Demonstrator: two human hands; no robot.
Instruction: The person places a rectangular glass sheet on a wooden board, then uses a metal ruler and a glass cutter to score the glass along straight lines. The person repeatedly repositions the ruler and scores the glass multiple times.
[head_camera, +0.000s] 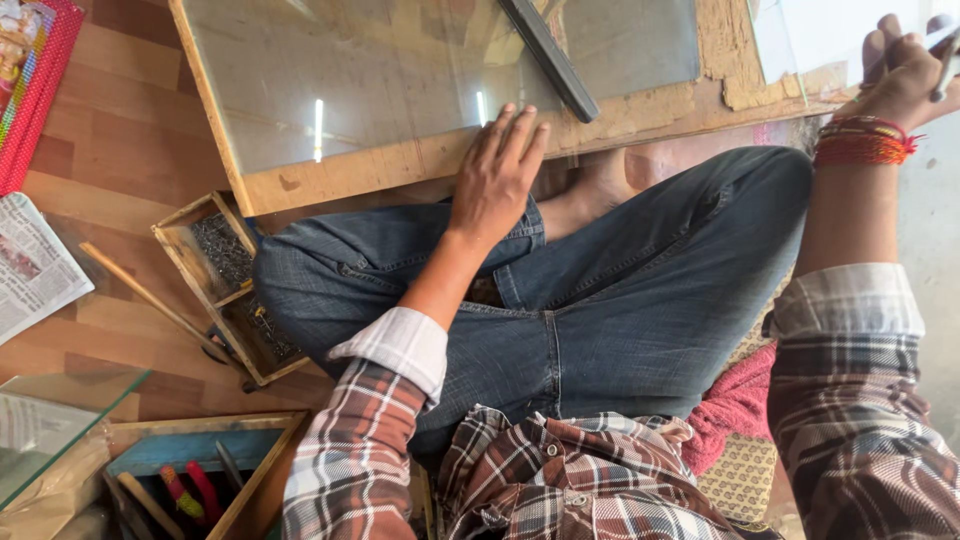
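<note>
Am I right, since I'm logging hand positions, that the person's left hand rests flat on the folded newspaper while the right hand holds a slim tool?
Not quite. The head view shows the left hand flat on the clear glass sheet over the wooden board, not the newspaper. The right hand does hold a slim tool.

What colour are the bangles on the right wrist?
Red and orange, with some gold, stacked on the bangles of the right hand; head view.

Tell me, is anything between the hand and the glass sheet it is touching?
Nothing visible. The left hand rests flat on the near edge of the clear glass sheet on its wooden board. The long dark straightedge lies farther up.
</note>
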